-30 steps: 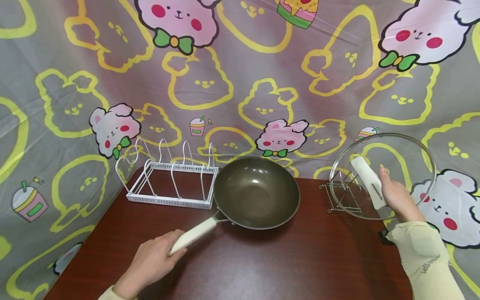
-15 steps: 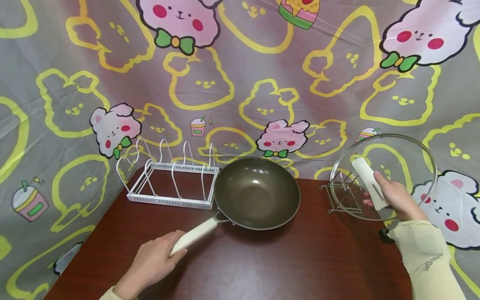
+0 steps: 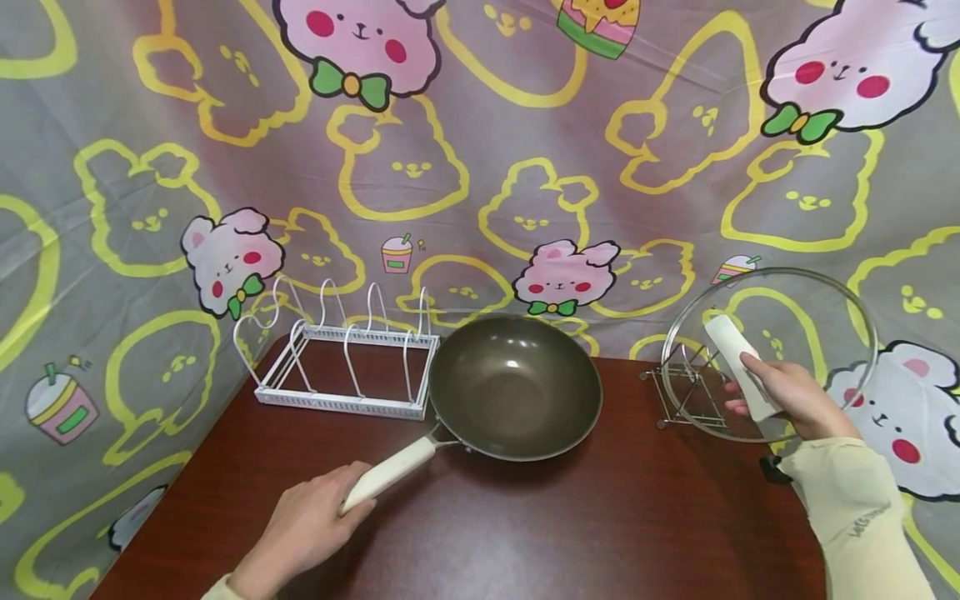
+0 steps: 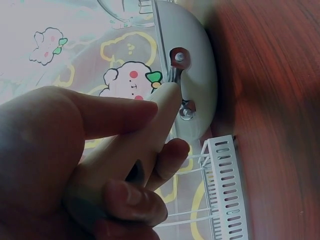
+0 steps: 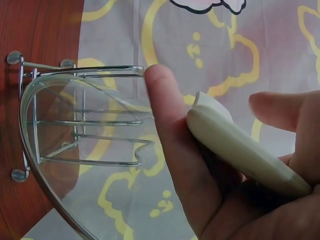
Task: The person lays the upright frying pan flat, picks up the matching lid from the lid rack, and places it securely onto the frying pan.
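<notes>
In the head view, a dark brown wok (image 3: 516,392) with a cream handle (image 3: 390,473) is at the middle of the table, its bowl facing up and toward me. My left hand (image 3: 307,521) grips that handle, fingers wrapped round it in the left wrist view. I cannot tell whether the wok touches the table. At the right, a glass lid (image 3: 795,304) with a metal rim stands upright at a small wire rack (image 3: 690,400). My right hand (image 3: 802,400) holds the lid's cream handle (image 3: 738,358); its fingers pass behind the handle and show on the far side.
A white pot rack (image 3: 341,404) with several upright loops stands left of the wok, close to its rim. The brown table (image 3: 570,533) meets a patterned cloth (image 3: 420,75) at the back and sides.
My right thumb has come down onto the lid's handle, and fingertips now show past its left side. The lid, wok and left hand look nearly unmoved.
</notes>
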{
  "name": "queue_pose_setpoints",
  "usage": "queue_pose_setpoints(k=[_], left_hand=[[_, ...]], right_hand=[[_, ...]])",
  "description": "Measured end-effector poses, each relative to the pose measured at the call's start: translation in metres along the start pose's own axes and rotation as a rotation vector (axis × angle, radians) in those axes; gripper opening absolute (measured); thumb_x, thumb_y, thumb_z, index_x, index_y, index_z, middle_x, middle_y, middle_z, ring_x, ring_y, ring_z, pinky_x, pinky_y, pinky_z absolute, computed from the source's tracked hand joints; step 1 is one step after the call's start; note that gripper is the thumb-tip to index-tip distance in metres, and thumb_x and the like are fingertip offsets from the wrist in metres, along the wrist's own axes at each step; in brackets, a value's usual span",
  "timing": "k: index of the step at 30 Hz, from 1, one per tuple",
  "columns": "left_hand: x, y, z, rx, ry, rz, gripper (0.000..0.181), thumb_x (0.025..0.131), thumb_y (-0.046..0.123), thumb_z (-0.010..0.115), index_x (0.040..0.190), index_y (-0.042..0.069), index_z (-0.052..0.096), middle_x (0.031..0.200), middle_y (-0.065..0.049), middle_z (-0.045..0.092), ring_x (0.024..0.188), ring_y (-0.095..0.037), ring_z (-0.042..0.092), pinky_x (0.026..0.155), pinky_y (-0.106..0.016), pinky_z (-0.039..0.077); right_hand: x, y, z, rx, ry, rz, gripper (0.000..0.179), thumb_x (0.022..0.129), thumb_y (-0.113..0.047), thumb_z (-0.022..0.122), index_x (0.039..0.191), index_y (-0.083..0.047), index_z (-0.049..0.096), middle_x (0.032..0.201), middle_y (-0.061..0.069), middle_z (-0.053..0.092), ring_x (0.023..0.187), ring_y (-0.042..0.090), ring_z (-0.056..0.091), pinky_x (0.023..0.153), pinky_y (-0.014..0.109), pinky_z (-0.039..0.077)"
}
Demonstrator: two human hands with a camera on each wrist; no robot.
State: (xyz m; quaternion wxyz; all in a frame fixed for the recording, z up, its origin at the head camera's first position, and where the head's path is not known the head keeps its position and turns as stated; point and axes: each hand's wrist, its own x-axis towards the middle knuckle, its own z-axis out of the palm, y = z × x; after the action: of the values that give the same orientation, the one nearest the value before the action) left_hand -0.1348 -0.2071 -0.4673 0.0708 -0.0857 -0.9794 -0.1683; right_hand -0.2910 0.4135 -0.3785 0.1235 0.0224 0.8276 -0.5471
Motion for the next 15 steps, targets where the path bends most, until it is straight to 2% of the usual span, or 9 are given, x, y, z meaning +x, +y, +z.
queue_pose_setpoints(k=[6,15], left_hand=[[0.0004,0.0013,-0.0013,-0.001,-0.005,0.003,0.030,0.085,0.027,0.082,0.112,0.028,0.068,0.081,0.016,0.058,0.066,-0.003,0.050,0.056,-0.031,0.040],[0.0005,0.0013,-0.0014,-0.001,0.000,0.002,0.031,0.085,0.027,0.083,0.112,0.028,0.068,0.080,0.015,0.057,0.066,-0.004,0.051,0.056,-0.031,0.040]], right_hand=[[0.0007,0.0042,0.0014,-0.101,0.035,-0.015,0.069,0.113,-0.035,0.028,0.140,0.029,0.022,0.084,-0.008,0.070,0.070,0.012,0.075,0.068,0.032,0.062],[-0.0006,0.0018,0.0055,-0.199,0.103,-0.022,0.071,0.113,-0.037,0.028,0.139,0.029,0.029,0.081,-0.007,0.070,0.066,0.012,0.073,0.064,0.033,0.061]])
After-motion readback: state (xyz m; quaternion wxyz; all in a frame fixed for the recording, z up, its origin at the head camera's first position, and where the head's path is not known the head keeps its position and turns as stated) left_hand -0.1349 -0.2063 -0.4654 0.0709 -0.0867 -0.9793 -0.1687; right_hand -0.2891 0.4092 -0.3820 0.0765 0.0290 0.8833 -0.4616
